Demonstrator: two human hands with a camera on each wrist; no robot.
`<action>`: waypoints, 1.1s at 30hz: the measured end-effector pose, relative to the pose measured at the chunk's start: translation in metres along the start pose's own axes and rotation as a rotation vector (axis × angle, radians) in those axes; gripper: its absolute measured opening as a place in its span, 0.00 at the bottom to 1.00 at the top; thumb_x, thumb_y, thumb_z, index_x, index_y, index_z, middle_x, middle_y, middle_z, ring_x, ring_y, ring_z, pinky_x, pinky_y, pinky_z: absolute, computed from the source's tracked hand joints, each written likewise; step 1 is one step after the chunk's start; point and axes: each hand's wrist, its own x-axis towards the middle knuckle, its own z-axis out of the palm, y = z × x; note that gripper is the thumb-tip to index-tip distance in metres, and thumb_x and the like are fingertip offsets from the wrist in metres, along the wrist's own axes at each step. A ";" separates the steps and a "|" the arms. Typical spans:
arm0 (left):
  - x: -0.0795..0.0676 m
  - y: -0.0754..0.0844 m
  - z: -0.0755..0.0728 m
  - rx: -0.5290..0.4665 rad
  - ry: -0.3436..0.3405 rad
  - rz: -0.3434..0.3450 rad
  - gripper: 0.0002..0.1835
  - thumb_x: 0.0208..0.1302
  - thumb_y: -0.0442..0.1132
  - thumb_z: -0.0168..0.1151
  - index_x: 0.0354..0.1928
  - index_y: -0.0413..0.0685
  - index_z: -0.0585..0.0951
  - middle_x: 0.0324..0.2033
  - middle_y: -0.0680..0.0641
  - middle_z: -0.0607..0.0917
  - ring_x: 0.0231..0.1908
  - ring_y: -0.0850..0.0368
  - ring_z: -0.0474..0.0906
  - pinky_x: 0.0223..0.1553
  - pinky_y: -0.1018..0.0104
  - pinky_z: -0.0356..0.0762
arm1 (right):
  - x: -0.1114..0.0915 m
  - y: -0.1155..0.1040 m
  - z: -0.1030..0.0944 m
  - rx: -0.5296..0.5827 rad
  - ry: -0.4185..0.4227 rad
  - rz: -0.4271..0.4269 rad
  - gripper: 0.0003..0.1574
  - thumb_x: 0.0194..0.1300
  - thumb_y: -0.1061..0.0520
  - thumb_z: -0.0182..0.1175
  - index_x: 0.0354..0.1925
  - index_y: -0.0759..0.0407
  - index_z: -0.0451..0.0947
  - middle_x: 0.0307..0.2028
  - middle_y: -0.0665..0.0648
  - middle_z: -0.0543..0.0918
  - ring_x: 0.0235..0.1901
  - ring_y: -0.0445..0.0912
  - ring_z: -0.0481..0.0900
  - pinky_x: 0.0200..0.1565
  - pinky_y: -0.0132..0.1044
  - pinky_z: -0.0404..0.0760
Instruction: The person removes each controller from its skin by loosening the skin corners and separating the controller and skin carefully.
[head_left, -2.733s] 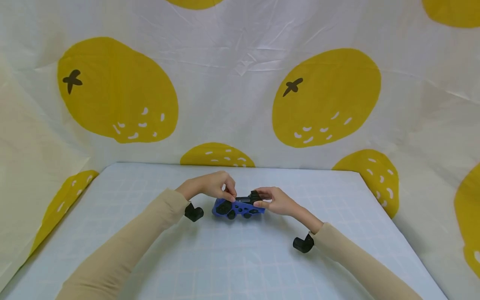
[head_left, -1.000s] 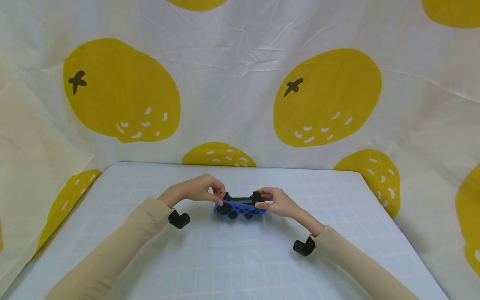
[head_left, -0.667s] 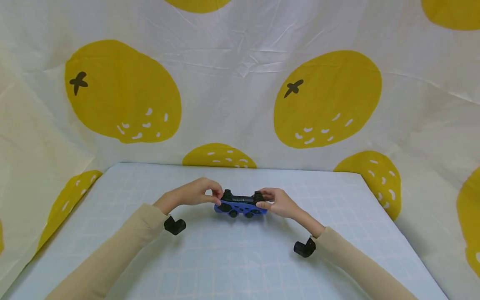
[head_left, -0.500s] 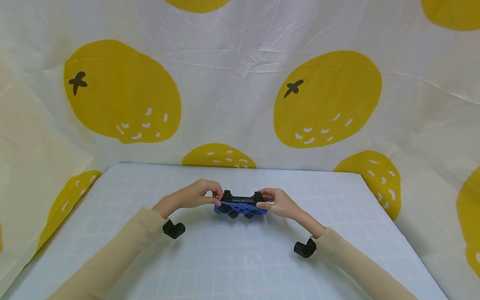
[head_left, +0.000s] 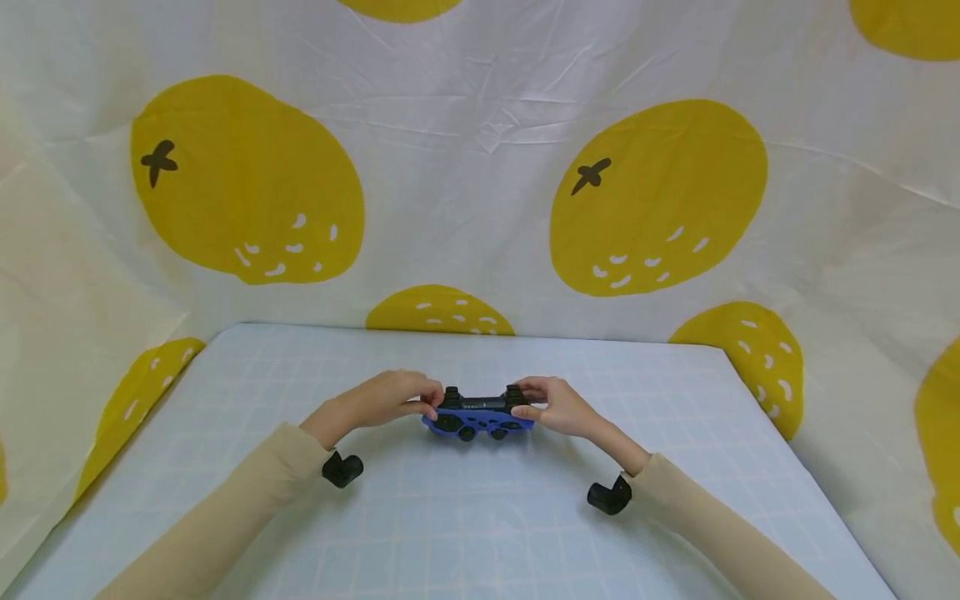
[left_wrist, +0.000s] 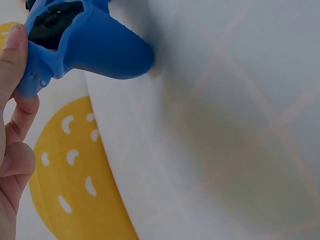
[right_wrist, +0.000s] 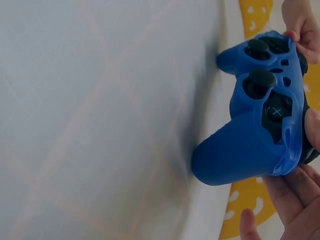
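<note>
A black game controller (head_left: 483,403) stands on its grips at the middle of the table, wearing a blue silicone cover (right_wrist: 230,150). Its thumbsticks face the person, and the black back edge with the shoulder buttons shows above the cover. My left hand (head_left: 386,400) pinches the cover's rim at the controller's left end, thumb in front and fingers behind. At the other end my right hand (head_left: 558,407) holds the controller, thumb on its upper edge and fingers behind. In the right wrist view, the cover's rim looks bunched near the right thumb. The left wrist view shows the cover's left grip hanging down.
A pale blue table (head_left: 465,517) with a faint grid lies under the hands. White cloth (head_left: 450,192) printed with yellow fruit hangs behind and at the sides. A black wrist camera (head_left: 342,470) sits below the left cuff, another black camera (head_left: 609,496) below the right.
My left hand has moved left and toward the person from over the controller's top to its left end. The controller's left shoulder buttons now show. The right hand has barely moved.
</note>
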 end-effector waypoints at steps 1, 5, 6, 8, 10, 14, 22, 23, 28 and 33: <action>-0.001 0.000 0.001 -0.001 0.002 -0.002 0.07 0.63 0.49 0.59 0.32 0.59 0.73 0.27 0.61 0.73 0.30 0.68 0.68 0.33 0.73 0.67 | 0.000 0.000 0.000 -0.001 0.000 -0.001 0.29 0.65 0.52 0.62 0.57 0.71 0.73 0.51 0.68 0.82 0.52 0.60 0.81 0.55 0.52 0.78; -0.006 -0.001 0.006 -0.012 0.009 -0.027 0.05 0.65 0.48 0.59 0.34 0.59 0.74 0.28 0.62 0.75 0.31 0.68 0.68 0.34 0.73 0.68 | -0.001 0.001 0.001 0.005 -0.002 0.006 0.30 0.65 0.52 0.62 0.57 0.71 0.73 0.52 0.68 0.81 0.52 0.60 0.81 0.55 0.52 0.78; -0.007 -0.001 0.007 -0.014 0.010 -0.038 0.05 0.65 0.48 0.58 0.35 0.59 0.74 0.28 0.62 0.75 0.31 0.68 0.69 0.34 0.73 0.68 | -0.001 0.002 0.001 0.002 -0.002 0.005 0.30 0.65 0.52 0.62 0.57 0.71 0.73 0.52 0.68 0.81 0.52 0.60 0.81 0.55 0.52 0.78; -0.009 0.000 0.008 -0.020 0.008 -0.054 0.04 0.66 0.46 0.58 0.36 0.58 0.75 0.29 0.62 0.76 0.31 0.68 0.69 0.35 0.73 0.68 | -0.001 0.001 0.000 0.001 -0.003 0.009 0.30 0.65 0.52 0.62 0.58 0.71 0.72 0.52 0.68 0.81 0.52 0.60 0.80 0.55 0.52 0.78; -0.009 0.002 0.008 -0.019 0.002 -0.070 0.04 0.66 0.46 0.58 0.36 0.58 0.74 0.29 0.62 0.76 0.31 0.67 0.69 0.35 0.72 0.68 | -0.001 0.001 0.000 0.003 -0.004 0.018 0.30 0.65 0.52 0.62 0.58 0.71 0.72 0.53 0.68 0.81 0.53 0.60 0.80 0.55 0.52 0.78; -0.011 0.003 0.010 0.008 -0.008 -0.058 0.04 0.66 0.46 0.59 0.34 0.60 0.74 0.29 0.63 0.75 0.31 0.67 0.69 0.34 0.72 0.68 | -0.001 0.000 0.000 0.009 -0.003 0.025 0.30 0.65 0.52 0.62 0.58 0.72 0.72 0.53 0.69 0.81 0.53 0.60 0.80 0.55 0.52 0.78; -0.018 0.005 0.016 0.032 0.019 0.024 0.02 0.66 0.44 0.59 0.36 0.58 0.79 0.32 0.63 0.79 0.34 0.69 0.70 0.36 0.74 0.73 | -0.001 0.003 0.001 0.003 0.002 0.027 0.30 0.65 0.53 0.62 0.58 0.72 0.72 0.53 0.69 0.80 0.53 0.60 0.80 0.56 0.50 0.78; -0.018 0.005 0.017 0.027 0.019 0.009 0.02 0.66 0.45 0.59 0.36 0.58 0.78 0.31 0.63 0.78 0.33 0.69 0.70 0.36 0.74 0.73 | -0.001 0.003 0.001 0.001 0.001 0.026 0.30 0.65 0.53 0.62 0.58 0.72 0.72 0.53 0.69 0.80 0.53 0.60 0.80 0.56 0.50 0.78; -0.019 0.004 0.020 -0.006 0.010 -0.087 0.03 0.66 0.45 0.59 0.37 0.59 0.75 0.31 0.62 0.77 0.32 0.68 0.69 0.35 0.73 0.72 | -0.001 0.004 0.001 0.000 0.001 0.020 0.31 0.65 0.52 0.62 0.58 0.71 0.72 0.53 0.69 0.80 0.53 0.60 0.80 0.56 0.52 0.77; -0.020 0.003 0.022 -0.007 -0.002 -0.132 0.08 0.62 0.46 0.64 0.41 0.59 0.77 0.36 0.61 0.80 0.37 0.67 0.74 0.40 0.68 0.76 | 0.000 0.004 0.001 -0.009 0.007 0.021 0.31 0.65 0.52 0.62 0.58 0.72 0.72 0.53 0.69 0.80 0.53 0.60 0.80 0.56 0.52 0.77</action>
